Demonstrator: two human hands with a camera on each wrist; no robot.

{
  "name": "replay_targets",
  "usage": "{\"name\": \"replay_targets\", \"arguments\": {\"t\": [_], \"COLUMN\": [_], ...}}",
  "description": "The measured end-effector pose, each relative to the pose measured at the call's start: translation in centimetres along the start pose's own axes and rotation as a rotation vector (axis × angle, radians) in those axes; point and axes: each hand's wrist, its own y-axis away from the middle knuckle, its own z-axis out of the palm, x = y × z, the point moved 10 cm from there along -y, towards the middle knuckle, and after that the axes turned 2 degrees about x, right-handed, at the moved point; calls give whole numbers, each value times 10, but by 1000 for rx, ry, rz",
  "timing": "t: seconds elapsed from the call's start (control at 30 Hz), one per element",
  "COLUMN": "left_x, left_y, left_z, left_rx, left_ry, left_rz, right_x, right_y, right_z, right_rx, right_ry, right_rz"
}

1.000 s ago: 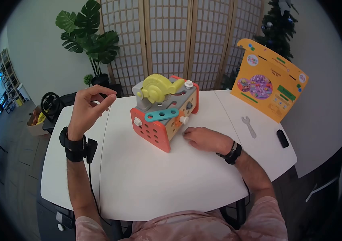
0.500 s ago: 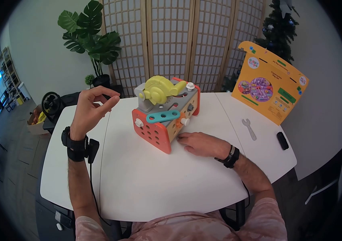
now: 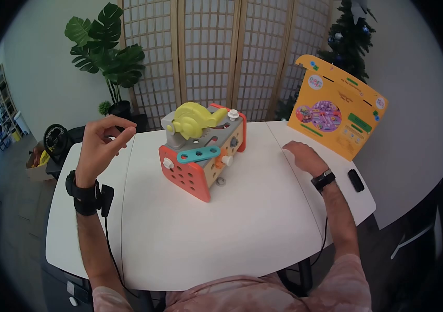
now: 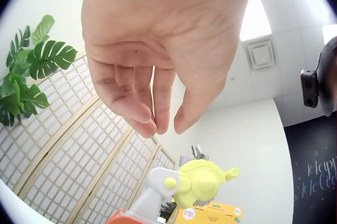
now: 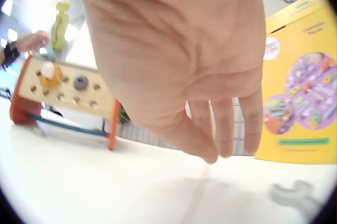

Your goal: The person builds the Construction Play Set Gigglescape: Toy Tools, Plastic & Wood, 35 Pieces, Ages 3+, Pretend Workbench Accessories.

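Note:
The toy workbench (image 3: 184,180) stands on the table with a yellow-green saw (image 3: 192,121) on top and a teal strip (image 3: 207,153) across its near end. A small grey piece (image 3: 220,181) lies beside its lower edge. Left of the bench my left hand (image 3: 98,151) is raised in the air, fingers loosely bent and holding nothing. My right hand (image 3: 306,159) hovers empty over the table's right part, fingers extended downward in the right wrist view. Close to it there, a grey wrench (image 5: 296,196) lies on the table; the head view hides it behind that hand.
A yellow box (image 3: 336,112) stands upright at the back right of the table (image 3: 195,239). A black object (image 3: 356,180) lies near the right edge. Behind are a folding screen (image 3: 211,57) and a plant (image 3: 108,57); a fan (image 3: 55,139) is at the left.
My right hand has left the bench's lower edge and moved right, over the wrench's place, uncovering the small grey piece. My left hand keeps its pose. The head view has shifted slightly.

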Motion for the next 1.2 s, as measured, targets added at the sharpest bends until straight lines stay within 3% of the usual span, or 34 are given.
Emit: {"name": "replay_targets", "arguments": {"t": [0.07,0.13,0.2,0.47,0.77,1.0,1.2], "left_x": [2,1,3,2,0,0,0], "left_y": [0,0,-1,-3,-2,-3,-2], "left_z": [-1,0,1,10,6,7,7], "left_rx": [8,13,14,-23,-12,-14,-21], "left_ry": [-7,-15,-15,-20,-29,-38,-22], "left_rz": [6,8,41,11,5,15,5], "right_x": [30,66,80,84,14,-77,-131], "right_y": [16,29,37,41,6,-23,-43], "right_z": [-3,2,3,0,19,30,39], "right_rx": [87,30,-2,-98,-114,-200,-227], "right_ry": [70,83,45,-117,-384,-354,-345], "right_rz": [3,186,197,286,150,-119,-203]}}
